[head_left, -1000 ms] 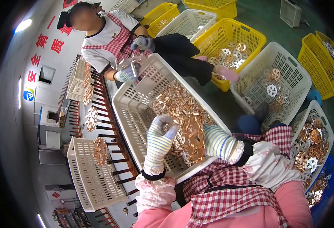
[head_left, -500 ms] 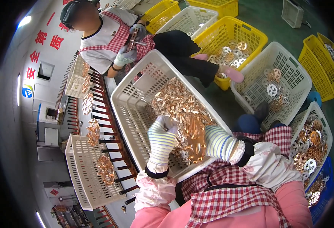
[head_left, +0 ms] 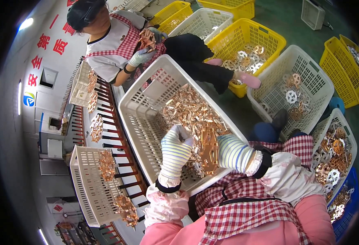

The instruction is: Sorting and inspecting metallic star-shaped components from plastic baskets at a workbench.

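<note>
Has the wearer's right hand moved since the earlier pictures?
No, not noticeably. The right hand keeps the same place by the near right corner of the large white basket, with at most a slight shift.

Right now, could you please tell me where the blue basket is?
In the head view, the blue basket is at the lower right, past the person's right sleeve and just below a white basket of metal parts.

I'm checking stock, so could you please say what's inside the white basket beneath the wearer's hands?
The white basket holds heaped copper-coloured metal pieces; anything beneath them is hidden.
</note>
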{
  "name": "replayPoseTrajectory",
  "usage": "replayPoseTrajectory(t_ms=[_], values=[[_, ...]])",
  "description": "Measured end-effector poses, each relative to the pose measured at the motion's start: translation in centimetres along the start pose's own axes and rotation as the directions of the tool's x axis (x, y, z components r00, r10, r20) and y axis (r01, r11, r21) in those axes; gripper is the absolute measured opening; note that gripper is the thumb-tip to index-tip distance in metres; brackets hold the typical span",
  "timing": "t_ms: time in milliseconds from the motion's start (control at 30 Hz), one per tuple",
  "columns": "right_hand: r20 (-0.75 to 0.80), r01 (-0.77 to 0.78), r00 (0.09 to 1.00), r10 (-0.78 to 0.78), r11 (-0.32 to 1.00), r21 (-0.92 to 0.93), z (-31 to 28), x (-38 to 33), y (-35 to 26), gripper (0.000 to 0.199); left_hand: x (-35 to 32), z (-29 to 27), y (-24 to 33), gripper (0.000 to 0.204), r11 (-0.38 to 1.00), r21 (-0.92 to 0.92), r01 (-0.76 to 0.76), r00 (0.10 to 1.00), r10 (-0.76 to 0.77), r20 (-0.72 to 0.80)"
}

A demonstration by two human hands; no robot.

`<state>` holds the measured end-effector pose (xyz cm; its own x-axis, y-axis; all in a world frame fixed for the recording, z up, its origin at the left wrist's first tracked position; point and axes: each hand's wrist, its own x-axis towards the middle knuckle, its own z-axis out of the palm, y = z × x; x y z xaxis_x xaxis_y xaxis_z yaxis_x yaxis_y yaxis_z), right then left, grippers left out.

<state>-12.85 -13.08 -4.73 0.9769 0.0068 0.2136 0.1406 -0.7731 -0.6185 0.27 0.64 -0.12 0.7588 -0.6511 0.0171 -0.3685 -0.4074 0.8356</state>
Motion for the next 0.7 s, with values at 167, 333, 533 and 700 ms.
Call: replayPoseTrajectory(t_ms=[167, 333, 533, 700], values=[[-0.008, 0.066, 0.998, -0.066, 0.996, -0.055, -0.6, 0.0, -0.1, 0.016, 0.0, 0.1, 1.4, 0.02, 0.932, -0.358, 0.057, 0.995, -0.023, 0.099], [0.129, -0.005, 0.992, 0.009, 0.999, -0.033, -0.8, 0.5, -0.7, 0.018, 0.5, 1.0, 1.1, 0.015, 0.953, -0.288, -0.091, 0.978, 0.14, 0.153], [0.017, -0.027, 0.999, 0.027, 1.0, -0.014, -1.7, 0.3, -1.7, 0.015, 0.3, 0.7, 2.3, 0.013, 0.955, -0.213, -0.207, 0.967, 0.233, 0.107], [0.126, 0.074, 0.988, -0.085, 0.993, 0.09, -0.6, 0.9, -0.4, 0.031, -0.2, 0.6, 1.5, 0.028, 0.936, -0.316, -0.155, 0.988, 0.147, -0.049]])
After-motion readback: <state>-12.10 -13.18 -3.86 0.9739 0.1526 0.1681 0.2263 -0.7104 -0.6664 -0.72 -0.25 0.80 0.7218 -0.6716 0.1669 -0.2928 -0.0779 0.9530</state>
